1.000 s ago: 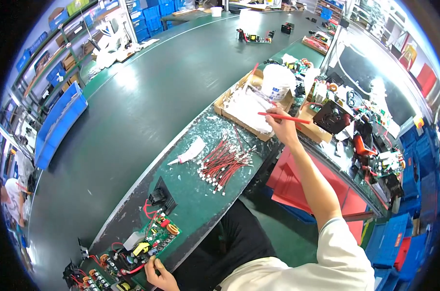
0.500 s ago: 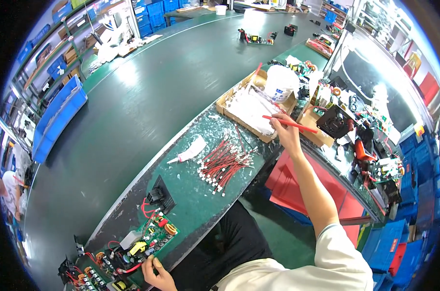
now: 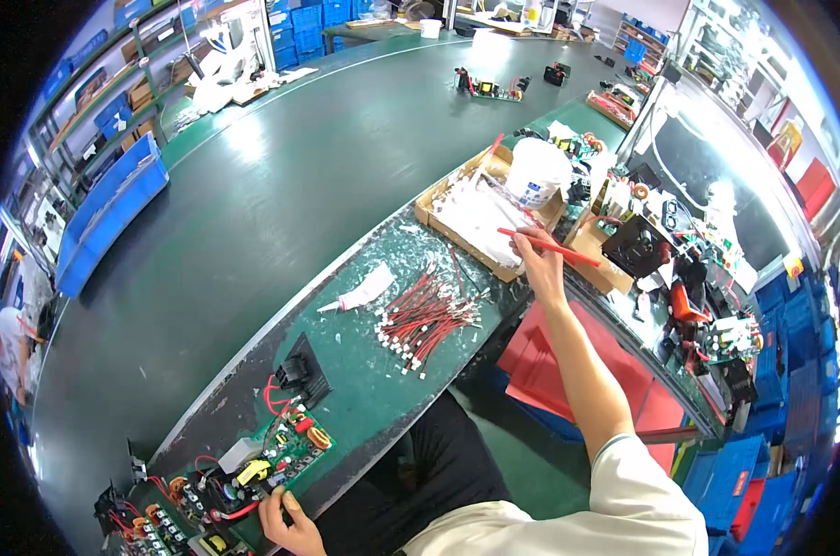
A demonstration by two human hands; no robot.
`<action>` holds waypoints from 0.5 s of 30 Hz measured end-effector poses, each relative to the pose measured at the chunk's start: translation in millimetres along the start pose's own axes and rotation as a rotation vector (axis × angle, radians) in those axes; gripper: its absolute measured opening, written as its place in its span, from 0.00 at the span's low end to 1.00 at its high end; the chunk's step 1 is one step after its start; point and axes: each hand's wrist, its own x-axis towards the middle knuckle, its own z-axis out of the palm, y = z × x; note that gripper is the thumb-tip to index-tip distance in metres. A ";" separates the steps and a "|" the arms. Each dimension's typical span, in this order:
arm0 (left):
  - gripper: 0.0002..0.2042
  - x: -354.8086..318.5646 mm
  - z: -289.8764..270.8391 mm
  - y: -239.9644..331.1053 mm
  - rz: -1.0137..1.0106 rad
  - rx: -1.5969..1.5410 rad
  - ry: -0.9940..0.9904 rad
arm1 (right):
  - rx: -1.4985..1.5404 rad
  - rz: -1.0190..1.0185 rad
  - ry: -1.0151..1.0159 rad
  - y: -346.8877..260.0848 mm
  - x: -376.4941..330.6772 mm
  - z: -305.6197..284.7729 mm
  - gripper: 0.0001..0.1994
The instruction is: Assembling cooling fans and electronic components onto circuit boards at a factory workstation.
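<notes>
My right hand [image 3: 539,258] is closed round a thin red stick [image 3: 568,250], held over the near right edge of a shallow cardboard tray [image 3: 450,235]. White paste [image 3: 471,206] covers much of the tray's inside, and a white tub [image 3: 539,174] stands in it. At the lower left, my left hand [image 3: 290,526] pinches the near edge of a green circuit board [image 3: 295,461] with coils, a yellow transformer and red wires. Other populated boards [image 3: 165,524] lie left of that hand. A black part [image 3: 301,372] on red leads sits above the board.
Between the hands lie a bundle of red and black wires [image 3: 429,320] with white connectors and a white squeeze tube [image 3: 363,289]. Boards and parts crowd the right bench [image 3: 656,296]. A blue bin [image 3: 114,213] stands far left; red sheets [image 3: 577,366] lie below the bench.
The whole view has shifted slightly. My right hand keeps the red stick beside the tray, its angle barely different. My left hand stays at the board's edge.
</notes>
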 end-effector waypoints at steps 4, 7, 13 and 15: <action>0.09 -3.1 -7.5 -1.7 -0.223 -0.439 0.042 | 0.006 0.024 0.002 3.7 0.2 16.1 0.13; 0.14 46.9 -58.3 81.6 -0.019 -0.969 -0.336 | -0.260 0.045 -0.009 -12.1 -1.4 20.4 0.08; 0.08 126.8 -116.0 152.4 0.355 -1.703 -0.710 | 0.015 0.003 -0.041 26.0 24.8 -23.7 0.15; 0.07 119.6 -145.4 155.9 0.340 -1.626 -0.592 | 0.021 0.046 -0.050 22.5 26.4 -23.9 0.16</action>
